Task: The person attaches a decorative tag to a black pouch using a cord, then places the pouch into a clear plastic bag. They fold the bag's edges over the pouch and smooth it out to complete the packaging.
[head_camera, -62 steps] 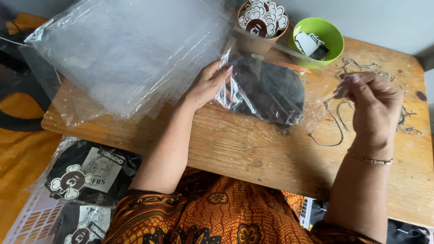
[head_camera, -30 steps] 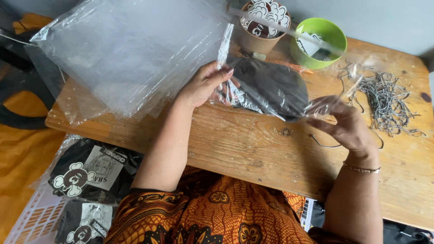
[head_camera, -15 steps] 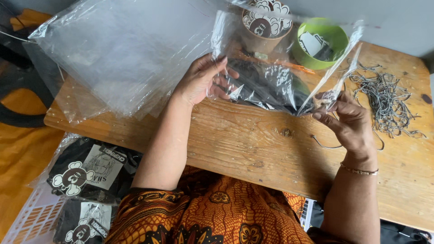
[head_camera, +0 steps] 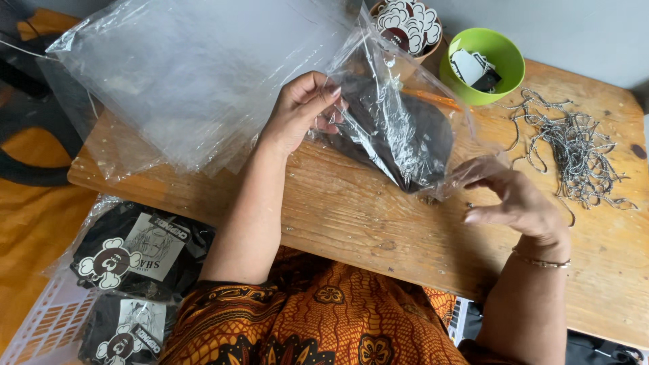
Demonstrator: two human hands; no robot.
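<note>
Two packed bundles of black cloth with pale card labels lie nearest, glossy in clear film, in a white slatted basket below the near left corner of the wooden table. The table is bare, rough-grained plank, scuffed and knotted.

On it, near its middle, sits a clear plastic bag with a dark folded garment inside; the film is crinkled and shiny, and the cloth is matte black. The left hand pinches the bag's upper left edge between thumb and curled fingers, closed on the film. The right hand, at the bag's lower right corner, is half open, thumb and forefinger close together and touching the film's edge; whether it actually grips the plastic I cannot tell. A thin bracelet circles that wrist.

Left of the bag lies a slack stack of empty clear bags, hazy and wrinkled. Right of the bag, a tangled heap of metal ball chains spreads over the wood. Beyond the bag stand a round lime-green bowl holding small cards and a brown bowl of round black-and-white tags.
</note>
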